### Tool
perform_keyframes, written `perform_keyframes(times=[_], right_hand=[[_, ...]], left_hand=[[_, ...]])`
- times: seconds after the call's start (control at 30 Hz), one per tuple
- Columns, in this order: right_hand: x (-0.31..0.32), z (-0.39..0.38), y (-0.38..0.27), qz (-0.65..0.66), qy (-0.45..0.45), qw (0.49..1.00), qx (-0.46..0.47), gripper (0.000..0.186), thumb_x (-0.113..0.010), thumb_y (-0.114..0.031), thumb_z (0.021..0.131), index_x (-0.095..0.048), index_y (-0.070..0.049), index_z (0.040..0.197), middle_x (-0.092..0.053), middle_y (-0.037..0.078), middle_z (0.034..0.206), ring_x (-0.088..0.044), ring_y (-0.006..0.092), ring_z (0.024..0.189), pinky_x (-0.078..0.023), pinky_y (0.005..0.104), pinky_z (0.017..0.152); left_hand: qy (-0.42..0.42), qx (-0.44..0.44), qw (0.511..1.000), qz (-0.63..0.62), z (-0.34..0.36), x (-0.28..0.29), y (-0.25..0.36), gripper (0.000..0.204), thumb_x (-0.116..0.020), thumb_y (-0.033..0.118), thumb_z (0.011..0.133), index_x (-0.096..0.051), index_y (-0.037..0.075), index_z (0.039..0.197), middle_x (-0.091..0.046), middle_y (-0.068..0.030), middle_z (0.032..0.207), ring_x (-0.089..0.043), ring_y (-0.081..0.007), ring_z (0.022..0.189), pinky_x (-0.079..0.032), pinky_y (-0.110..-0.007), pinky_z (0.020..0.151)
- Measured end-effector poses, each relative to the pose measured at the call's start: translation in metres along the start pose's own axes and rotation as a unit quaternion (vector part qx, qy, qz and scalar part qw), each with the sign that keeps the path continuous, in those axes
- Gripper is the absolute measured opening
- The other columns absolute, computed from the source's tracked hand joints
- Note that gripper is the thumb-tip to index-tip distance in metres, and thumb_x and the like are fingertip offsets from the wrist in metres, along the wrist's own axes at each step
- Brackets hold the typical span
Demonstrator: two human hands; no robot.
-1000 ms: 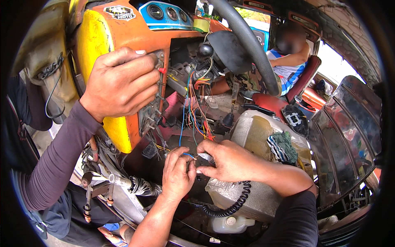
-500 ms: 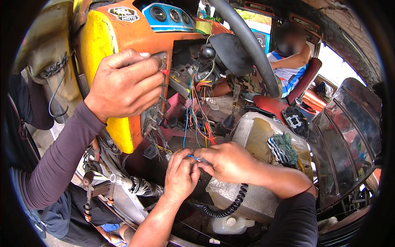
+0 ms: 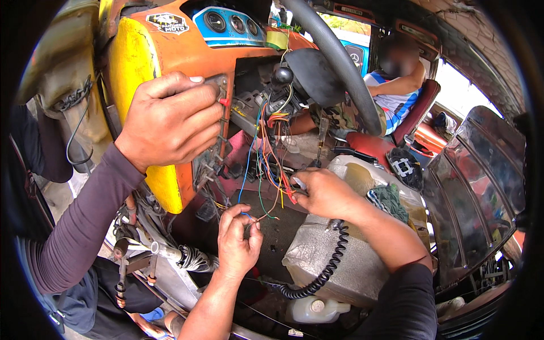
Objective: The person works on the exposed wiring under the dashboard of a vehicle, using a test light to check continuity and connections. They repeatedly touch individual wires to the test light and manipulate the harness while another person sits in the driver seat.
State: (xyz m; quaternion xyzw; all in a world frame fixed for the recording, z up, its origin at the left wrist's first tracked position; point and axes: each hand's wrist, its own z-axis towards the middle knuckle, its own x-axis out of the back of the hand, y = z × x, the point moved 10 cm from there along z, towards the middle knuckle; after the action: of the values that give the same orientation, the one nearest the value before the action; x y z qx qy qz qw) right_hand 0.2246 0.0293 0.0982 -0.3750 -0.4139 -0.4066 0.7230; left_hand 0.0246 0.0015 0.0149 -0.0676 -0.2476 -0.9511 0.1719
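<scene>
Since half a second ago the two hands have drawn apart: the right hand (image 3: 323, 192) has lifted toward the steering column while the left hand (image 3: 238, 241) has stayed low. Left hand's grip is narrow, fingertips pinching the ends of thin wires (image 3: 262, 170), a blue one among them. Right hand's grip is closed around a cluster of red and orange strands of the same bundle. These wires are slender and many-coloured, blue, green, orange, red and yellow, hanging tangled from behind the orange and yellow dashboard (image 3: 170, 62). Another person's hand (image 3: 170, 122) holds the dashboard's edge. A black coiled cable (image 3: 326, 266) lies under the right forearm, across a grey covered block (image 3: 334, 255).
</scene>
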Motion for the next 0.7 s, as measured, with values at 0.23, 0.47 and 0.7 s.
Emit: perform_keyframes(times=[0.23,0.47,0.7], right_hand=[[-0.051,-0.003,-0.004,0.348,-0.168,0.921,-0.055,0.034,-0.068,-0.018,0.098,-0.066,0.003,0.124,-0.076,0.014,0.098,-0.067,0.0177,0.065,-0.057,0.0362,0.062],[-0.094,-0.008,0.002,0.607,-0.186,0.752,-0.177,0.040,-0.071,-0.019,0.100,-0.062,0.002,0.132,-0.076,0.009,0.102,-0.058,0.0084,0.051,-0.048,0.0241,0.043],[-0.033,0.004,0.053,0.431,-0.010,0.876,-0.216,0.011,-0.070,-0.014,0.097,-0.071,-0.006,0.104,-0.073,0.007,0.077,-0.060,0.0109,0.054,-0.050,0.0289,0.049]], left_hand=[[0.012,-0.005,1.000,-0.007,-0.001,0.002,0.004,0.018,-0.071,-0.004,0.085,-0.060,0.002,0.098,-0.067,-0.0187,0.118,-0.069,-0.0353,0.107,-0.055,-0.043,0.093],[0.008,-0.021,1.000,0.002,-0.008,-0.016,0.024,0.016,-0.070,-0.004,0.086,-0.060,0.002,0.097,-0.067,-0.0182,0.117,-0.068,-0.0346,0.107,-0.054,-0.043,0.093],[0.020,0.003,1.000,-0.002,-0.010,0.002,0.014,0.014,-0.068,-0.003,0.086,-0.061,0.002,0.097,-0.067,-0.0177,0.116,-0.068,-0.0340,0.106,-0.054,-0.043,0.094]])
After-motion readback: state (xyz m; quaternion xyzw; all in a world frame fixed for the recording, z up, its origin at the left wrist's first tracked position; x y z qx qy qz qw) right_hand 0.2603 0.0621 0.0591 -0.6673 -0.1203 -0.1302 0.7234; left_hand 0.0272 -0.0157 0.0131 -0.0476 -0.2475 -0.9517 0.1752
